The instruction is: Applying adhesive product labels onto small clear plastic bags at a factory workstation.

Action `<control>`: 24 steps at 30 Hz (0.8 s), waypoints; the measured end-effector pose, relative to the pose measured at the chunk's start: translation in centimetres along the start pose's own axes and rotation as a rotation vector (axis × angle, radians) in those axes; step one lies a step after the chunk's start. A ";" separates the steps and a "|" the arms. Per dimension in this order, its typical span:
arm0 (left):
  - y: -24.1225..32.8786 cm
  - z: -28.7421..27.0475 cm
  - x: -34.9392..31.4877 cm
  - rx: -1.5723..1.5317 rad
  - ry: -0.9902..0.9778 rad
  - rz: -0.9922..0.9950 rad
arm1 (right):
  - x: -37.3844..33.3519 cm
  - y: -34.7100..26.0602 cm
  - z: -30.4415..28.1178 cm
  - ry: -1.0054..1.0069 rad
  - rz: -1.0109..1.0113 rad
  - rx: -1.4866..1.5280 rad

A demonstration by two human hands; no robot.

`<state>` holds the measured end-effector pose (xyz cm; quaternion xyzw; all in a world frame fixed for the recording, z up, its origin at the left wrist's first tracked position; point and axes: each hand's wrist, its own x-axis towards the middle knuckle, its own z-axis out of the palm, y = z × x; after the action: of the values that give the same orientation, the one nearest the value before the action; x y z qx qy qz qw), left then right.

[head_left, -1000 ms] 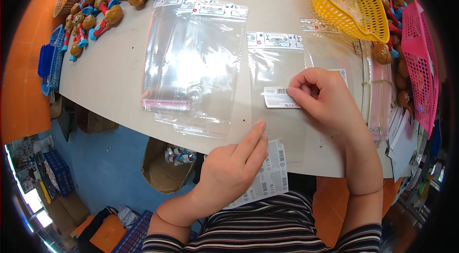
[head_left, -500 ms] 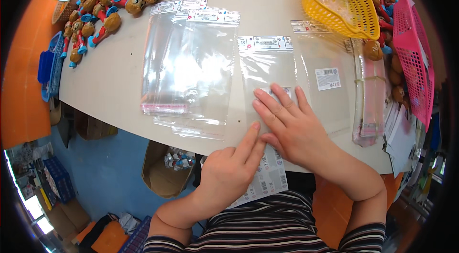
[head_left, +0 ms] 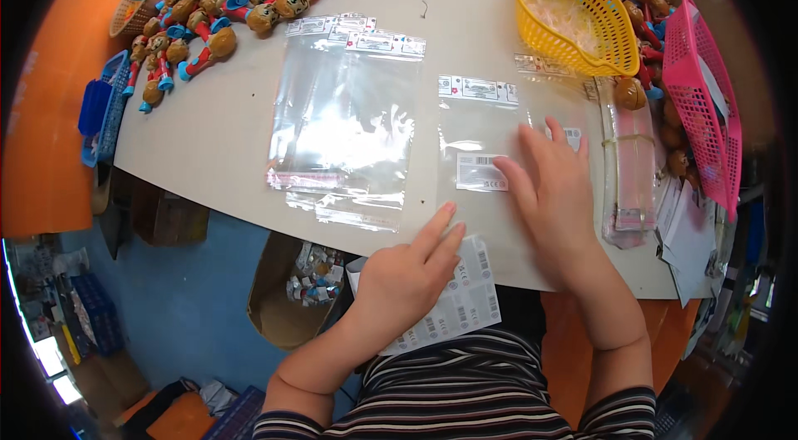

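Clear bags (head_left: 345,120) lie on a pale table (head_left: 199,128) above blue flooring (head_left: 212,282)

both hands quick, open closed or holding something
Left hand: over the sticker sheet; whether it grips the sheet cannot be told.
Right hand: spread open, holding nothing visible, beside the white sticker.

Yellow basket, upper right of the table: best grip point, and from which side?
I'd pinch the near-left rim of the yellow basket, coming from the person's side. The raised rim should give finger and thumb an edge there, whereas toys crowd its right side and loose clear pieces lie inside.
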<state>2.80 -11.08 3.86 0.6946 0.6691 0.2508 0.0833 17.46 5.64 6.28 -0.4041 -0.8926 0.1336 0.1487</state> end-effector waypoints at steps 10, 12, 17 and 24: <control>0.5 -1.4 -0.5 -0.447 0.361 -0.400 | 0.3 1.5 0.5 0.175 0.041 0.531; -0.2 -1.5 -1.7 -0.730 0.434 -0.746 | 0.3 2.3 -3.5 0.214 0.125 0.537; -1.1 -1.7 0.1 -1.091 0.706 -0.732 | 1.2 7.5 -6.1 0.000 0.183 0.200; 0.1 -0.2 1.6 -1.241 1.020 -0.602 | -2.6 -1.6 -2.2 -0.151 0.112 0.956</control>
<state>2.76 -9.62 4.49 0.1183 0.5221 0.8206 0.2002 18.85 2.88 8.47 -0.3270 -0.7164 0.5656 0.2450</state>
